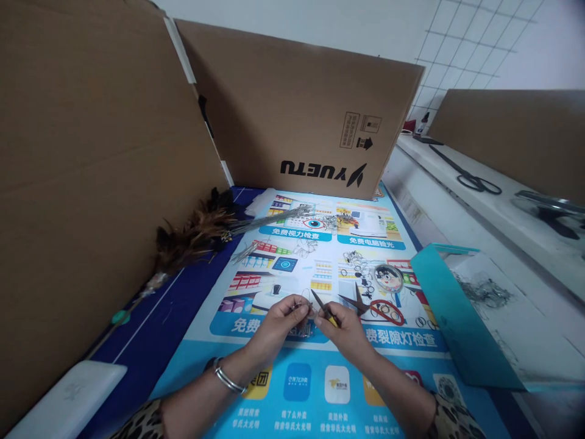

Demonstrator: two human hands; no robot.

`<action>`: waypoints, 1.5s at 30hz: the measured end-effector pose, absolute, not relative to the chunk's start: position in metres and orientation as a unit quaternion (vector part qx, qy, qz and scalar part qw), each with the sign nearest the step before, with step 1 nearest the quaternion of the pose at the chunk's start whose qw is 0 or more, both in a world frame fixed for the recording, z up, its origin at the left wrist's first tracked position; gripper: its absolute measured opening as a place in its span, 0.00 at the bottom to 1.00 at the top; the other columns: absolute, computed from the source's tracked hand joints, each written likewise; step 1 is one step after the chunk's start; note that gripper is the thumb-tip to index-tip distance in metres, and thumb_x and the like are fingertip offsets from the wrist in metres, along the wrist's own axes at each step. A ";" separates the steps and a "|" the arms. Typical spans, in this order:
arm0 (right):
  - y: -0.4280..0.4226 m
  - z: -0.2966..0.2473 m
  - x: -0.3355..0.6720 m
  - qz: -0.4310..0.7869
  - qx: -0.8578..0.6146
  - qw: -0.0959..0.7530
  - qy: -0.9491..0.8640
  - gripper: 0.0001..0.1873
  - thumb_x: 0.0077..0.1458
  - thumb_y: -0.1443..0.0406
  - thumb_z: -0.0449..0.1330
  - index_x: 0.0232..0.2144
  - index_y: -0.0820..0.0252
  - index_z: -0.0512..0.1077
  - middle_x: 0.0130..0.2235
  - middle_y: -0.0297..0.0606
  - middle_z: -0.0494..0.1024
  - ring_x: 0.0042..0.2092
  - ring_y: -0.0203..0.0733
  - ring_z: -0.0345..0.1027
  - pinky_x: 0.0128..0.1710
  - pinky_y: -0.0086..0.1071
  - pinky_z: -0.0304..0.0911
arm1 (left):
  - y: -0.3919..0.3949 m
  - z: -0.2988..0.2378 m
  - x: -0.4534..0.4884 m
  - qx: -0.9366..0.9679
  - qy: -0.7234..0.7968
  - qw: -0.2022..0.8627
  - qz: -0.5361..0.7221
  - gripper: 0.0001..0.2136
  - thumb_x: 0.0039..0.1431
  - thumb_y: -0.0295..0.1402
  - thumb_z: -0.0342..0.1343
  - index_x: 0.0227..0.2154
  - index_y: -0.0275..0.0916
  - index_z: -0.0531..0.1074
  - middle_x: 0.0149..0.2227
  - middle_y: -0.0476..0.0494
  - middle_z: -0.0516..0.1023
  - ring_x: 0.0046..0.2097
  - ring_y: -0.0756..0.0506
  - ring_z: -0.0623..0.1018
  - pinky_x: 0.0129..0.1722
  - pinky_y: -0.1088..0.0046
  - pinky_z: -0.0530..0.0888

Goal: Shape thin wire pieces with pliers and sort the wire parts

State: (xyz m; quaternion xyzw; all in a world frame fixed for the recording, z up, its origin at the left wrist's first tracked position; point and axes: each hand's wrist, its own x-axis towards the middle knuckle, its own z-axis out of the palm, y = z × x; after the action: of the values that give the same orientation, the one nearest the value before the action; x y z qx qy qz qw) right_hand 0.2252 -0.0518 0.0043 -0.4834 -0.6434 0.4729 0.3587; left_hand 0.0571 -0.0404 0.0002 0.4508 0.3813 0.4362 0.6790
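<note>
Head view, lower centre: the left hand (287, 314) pinches a fine wire piece (312, 310) at its fingertips, and the right hand (345, 324) grips a yellow-handled pointed tool (329, 316), so that the piece lies between the two and appears partway worked, its exact form too small to tell. Beyond, right of centre, lie red-handled scissors (386, 311); at right, a teal box (461, 323) contains tangled wire (484, 294), worked or unworked being indistinguishable, and farther off loose bits (354, 258) lie on the counter (320, 360).
</note>
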 end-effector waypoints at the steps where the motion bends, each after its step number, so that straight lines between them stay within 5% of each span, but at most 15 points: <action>1: -0.051 0.004 0.226 0.473 -0.485 0.359 -0.642 0.09 0.51 0.60 0.54 0.26 0.61 0.63 0.24 0.29 0.60 0.26 0.31 0.52 0.24 0.24 0.51 | -0.040 0.000 0.056 0.454 0.378 0.680 0.433 0.08 0.55 0.36 0.53 0.30 0.36 0.68 0.24 0.50 0.68 0.27 0.53 0.66 0.27 0.78 0.62; 8: -0.049 0.004 0.230 0.474 -0.488 0.350 -0.644 0.10 0.52 0.59 0.53 0.26 0.60 0.63 0.23 0.29 0.59 0.25 0.31 0.52 0.24 0.24 0.51 | -0.038 0.004 0.051 0.532 0.387 0.603 0.452 0.20 0.55 0.34 0.52 0.51 0.45 0.57 0.45 0.43 0.67 0.45 0.46 0.68 0.43 0.69 0.66; 12: -0.050 0.004 0.231 0.472 -0.479 0.348 -0.653 0.09 0.52 0.60 0.53 0.26 0.60 0.64 0.24 0.29 0.60 0.26 0.31 0.52 0.25 0.24 0.51 | -0.036 0.002 0.048 0.650 0.406 0.477 0.431 0.16 0.56 0.33 0.52 0.49 0.44 0.64 0.49 0.41 0.64 0.50 0.44 0.65 0.50 0.66 0.63; 21: -0.050 0.003 0.230 0.510 -0.444 0.357 -0.644 0.10 0.53 0.60 0.53 0.28 0.61 0.64 0.24 0.29 0.60 0.26 0.30 0.52 0.25 0.24 0.51 | -0.035 -0.002 0.046 0.764 0.417 0.278 0.407 0.08 0.57 0.30 0.49 0.35 0.42 0.73 0.50 0.43 0.65 0.53 0.42 0.61 0.52 0.61 0.60; 28: -0.051 0.005 0.230 0.513 -0.436 0.354 -0.649 0.10 0.54 0.60 0.53 0.27 0.62 0.64 0.24 0.29 0.60 0.26 0.30 0.51 0.26 0.24 0.51 | -0.030 -0.001 0.045 0.790 0.386 0.280 0.385 0.06 0.57 0.29 0.49 0.30 0.40 0.71 0.32 0.46 0.73 0.40 0.46 0.69 0.45 0.64 0.63; 32: -0.051 0.011 0.232 0.498 -0.449 0.325 -0.667 0.11 0.55 0.59 0.51 0.28 0.62 0.65 0.25 0.30 0.62 0.27 0.31 0.54 0.26 0.24 0.52 | -0.030 0.000 0.045 0.792 0.383 0.282 0.382 0.06 0.58 0.29 0.49 0.28 0.38 0.69 0.30 0.47 0.72 0.38 0.47 0.69 0.44 0.65 0.63; 39: -0.041 0.019 0.249 0.300 -0.565 0.228 -0.734 0.14 0.54 0.57 0.51 0.40 0.58 0.63 0.34 0.35 0.69 0.33 0.36 0.62 0.31 0.27 0.56 | -0.021 0.004 0.031 0.792 0.376 0.301 0.374 0.07 0.59 0.31 0.47 0.29 0.38 0.69 0.29 0.45 0.70 0.36 0.46 0.68 0.39 0.68 0.65; 45: -0.044 0.018 0.248 0.105 -0.569 0.138 -0.804 0.13 0.54 0.57 0.52 0.38 0.58 0.66 0.39 0.40 0.66 0.43 0.43 0.60 0.37 0.31 0.57 | -0.005 0.008 0.011 0.766 0.396 0.301 0.408 0.07 0.58 0.31 0.47 0.28 0.38 0.69 0.30 0.45 0.69 0.37 0.46 0.68 0.40 0.69 0.65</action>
State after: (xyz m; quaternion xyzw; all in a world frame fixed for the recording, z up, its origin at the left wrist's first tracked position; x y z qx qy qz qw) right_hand 0.2481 -0.0441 0.0183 -0.5690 -0.8039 0.1048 0.1379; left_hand 0.0113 -0.0053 0.0079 0.7657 0.3962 0.4080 0.3006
